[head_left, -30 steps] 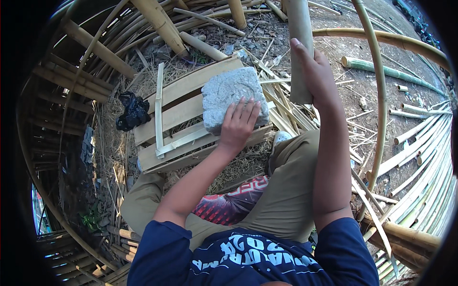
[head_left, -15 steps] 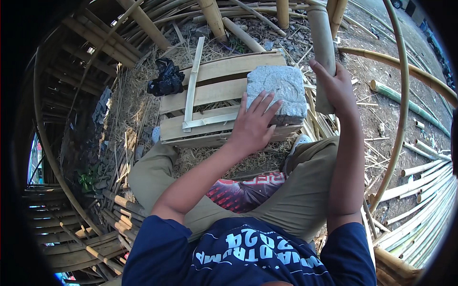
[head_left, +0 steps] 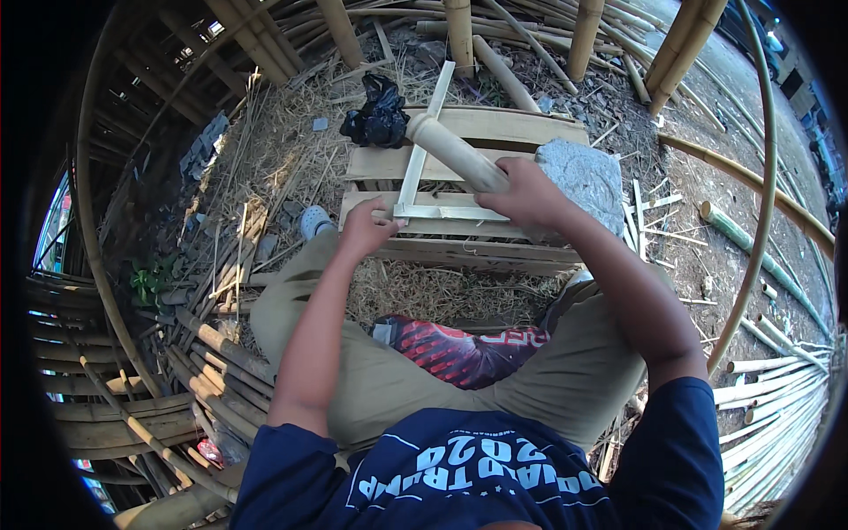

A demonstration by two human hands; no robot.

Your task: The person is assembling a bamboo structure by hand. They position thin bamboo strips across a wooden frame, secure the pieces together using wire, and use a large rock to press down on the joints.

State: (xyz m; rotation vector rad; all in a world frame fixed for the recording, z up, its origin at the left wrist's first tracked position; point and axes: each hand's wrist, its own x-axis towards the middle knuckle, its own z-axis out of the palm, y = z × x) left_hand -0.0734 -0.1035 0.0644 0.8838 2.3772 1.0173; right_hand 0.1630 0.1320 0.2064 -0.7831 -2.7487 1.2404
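Observation:
My right hand [head_left: 527, 196] is wrapped around a thick pale bamboo tube [head_left: 455, 152], which slants to the far left above a slatted wooden crate [head_left: 521, 125]. My left hand [head_left: 364, 230] is closed at the crate's near left, thumb and fingers on the corner where two flat bamboo strips [head_left: 424, 141] meet in an L shape. One strip runs away from me across the slats; the other lies along the near side toward my right hand, which hides its end. A rough grey stone block [head_left: 583, 181] rests on the crate's right end, partly behind my right forearm.
A black plastic bag [head_left: 378, 115] lies by the crate's far left corner. Bamboo posts [head_left: 459, 40] stand behind it. Cut bamboo poles [head_left: 777, 402] are piled at the right, and a curved bamboo pole [head_left: 767, 177] rises there. Straw and scraps cover the ground.
My left hand has left the stone and moved left to the strips' corner. My right hand has swung the bamboo tube from upright at the right to slanting over the crate. The view has shifted.

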